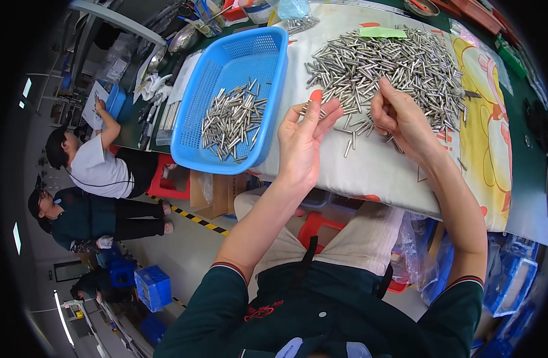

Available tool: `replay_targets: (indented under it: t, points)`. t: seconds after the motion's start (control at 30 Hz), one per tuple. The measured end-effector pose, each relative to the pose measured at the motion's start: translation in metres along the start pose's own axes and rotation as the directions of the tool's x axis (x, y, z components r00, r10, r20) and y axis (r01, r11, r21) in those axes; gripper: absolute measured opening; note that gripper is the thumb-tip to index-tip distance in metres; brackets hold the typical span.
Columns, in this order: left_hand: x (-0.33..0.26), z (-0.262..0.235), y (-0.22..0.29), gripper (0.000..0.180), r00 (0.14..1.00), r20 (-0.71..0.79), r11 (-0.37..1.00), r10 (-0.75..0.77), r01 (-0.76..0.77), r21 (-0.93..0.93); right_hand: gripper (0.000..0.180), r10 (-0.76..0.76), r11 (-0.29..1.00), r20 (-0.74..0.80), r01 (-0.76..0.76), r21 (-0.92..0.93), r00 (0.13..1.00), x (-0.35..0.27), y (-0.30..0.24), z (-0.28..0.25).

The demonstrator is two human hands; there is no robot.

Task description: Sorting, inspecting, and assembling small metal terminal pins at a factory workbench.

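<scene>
Several short metal pins show at the curled fingers of my left hand (301, 146), which is raised over the cloth just right of the blue basket (274, 83). Its thumb presses toward the fingers, and the palm side is partly turned from view. My right hand (405, 116) is at the near edge of a wide pile of metal pins (399, 65), its fingers bent in and thumb close to the index finger. Whatever those fingers hold, if anything, cannot be made out. A smaller heap of like pins (232, 122) lies in the basket.
A pale cloth (345, 173) with a yellow patterned part covers the table. A green paper slip (382, 32) lies on the pile's far side. Tools and a white glove (152, 86) lie left of the basket. Two people are at the left, one seated by a small blue basket (115, 100).
</scene>
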State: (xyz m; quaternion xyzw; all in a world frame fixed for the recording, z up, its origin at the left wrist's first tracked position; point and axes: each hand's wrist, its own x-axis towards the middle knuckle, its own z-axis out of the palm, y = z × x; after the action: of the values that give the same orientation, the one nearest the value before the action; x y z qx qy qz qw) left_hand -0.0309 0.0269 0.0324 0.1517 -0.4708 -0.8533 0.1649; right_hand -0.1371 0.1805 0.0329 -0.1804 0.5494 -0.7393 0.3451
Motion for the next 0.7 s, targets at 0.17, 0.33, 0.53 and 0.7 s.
replay_targets:
  t: [0.17,0.33,0.53,0.7]
  points:
    - [-0.032,0.001,0.049,0.013,0.828,0.345,0.739,0.442,-0.554,0.383,0.051,-0.051,0.988,0.003,0.051,-0.147,0.999,-0.002,-0.006,0.009]
    - [-0.020,-0.024,0.104,0.005,0.743,0.466,-0.058,0.480,-0.503,0.862,0.038,-0.178,0.778,0.062,0.179,-0.602,0.982,-0.006,-0.001,0.006]
    - [0.018,-0.085,0.136,0.014,0.894,0.325,-0.443,0.309,-0.167,0.881,0.009,-0.357,0.153,0.457,0.534,-0.832,0.814,-0.009,0.003,0.008]
    - [0.013,-0.074,0.124,0.019,0.625,0.595,-0.540,0.505,-0.309,0.783,0.009,-0.355,0.039,0.530,0.579,-0.814,0.770,-0.010,0.006,0.006]
